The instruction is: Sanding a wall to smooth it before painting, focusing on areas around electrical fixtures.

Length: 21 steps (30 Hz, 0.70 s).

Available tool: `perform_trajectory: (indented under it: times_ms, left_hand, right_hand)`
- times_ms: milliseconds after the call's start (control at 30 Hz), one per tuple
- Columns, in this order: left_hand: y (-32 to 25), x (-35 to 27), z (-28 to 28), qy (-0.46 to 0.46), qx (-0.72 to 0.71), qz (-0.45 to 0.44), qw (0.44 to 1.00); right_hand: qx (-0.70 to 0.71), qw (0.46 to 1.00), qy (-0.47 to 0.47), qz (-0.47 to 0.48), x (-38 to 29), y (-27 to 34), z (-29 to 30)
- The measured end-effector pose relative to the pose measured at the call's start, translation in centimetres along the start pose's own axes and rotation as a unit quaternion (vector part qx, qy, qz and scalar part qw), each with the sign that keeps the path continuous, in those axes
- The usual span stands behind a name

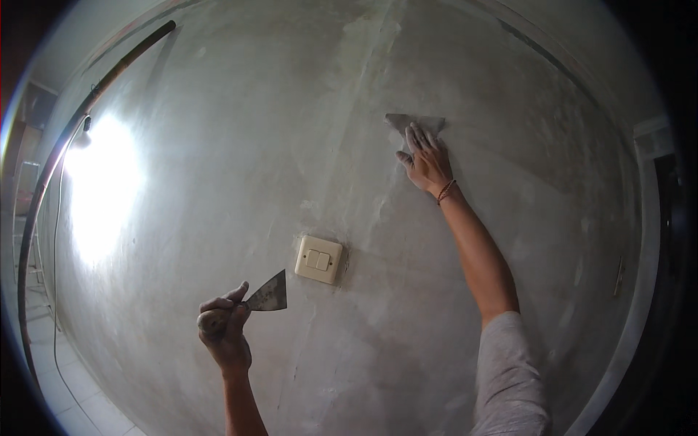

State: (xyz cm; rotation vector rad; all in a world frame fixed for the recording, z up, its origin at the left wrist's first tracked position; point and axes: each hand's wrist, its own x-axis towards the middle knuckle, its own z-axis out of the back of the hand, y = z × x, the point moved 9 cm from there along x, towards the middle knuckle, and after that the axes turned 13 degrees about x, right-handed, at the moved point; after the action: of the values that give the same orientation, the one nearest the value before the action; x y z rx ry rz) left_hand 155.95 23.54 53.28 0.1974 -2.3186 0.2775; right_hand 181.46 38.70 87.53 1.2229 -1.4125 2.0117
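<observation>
My left hand (226,327) grips the wooden handle of a putty knife (270,294), its flared metal blade pointing up and right, just left of a cream double light switch (318,260). Above and to the right, my right hand (428,161) presses a thin, dark, flat scraper blade (417,123) to the grey plastered wall (245,163), fingers spread over its lower side. The fingers of both hands carry pale dust or plaster. Lighter patches and streaks run down the wall between the blade and the switch.
A long pole (65,136) leans at the left, with a lit bulb (83,140) and its hanging cable (55,272) beside it. Behind them stands a ladder (24,218) on a tiled floor (71,376). A pale door frame (646,218) bounds the wall at the right.
</observation>
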Motion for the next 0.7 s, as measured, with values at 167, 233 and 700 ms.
perform_trajectory:
  times_ms: [167,233,700]
  left_hand:
    - [-1.0,-0.2,1.5,-0.026,-0.004,-0.002,1.000]
    - [-1.3,-0.2,1.8,-0.031,-0.004,-0.009,0.999]
    - [-1.2,0.3,1.8,-0.045,0.037,-0.013,0.998]
  right_hand:
    - [0.071,0.996,0.008,0.045,-9.4,9.2,-1.3]
    - [0.077,0.991,0.080,0.077,-15.2,12.2,-2.4]
    - [0.002,0.990,-0.077,0.116,1.1,1.3,-4.1]
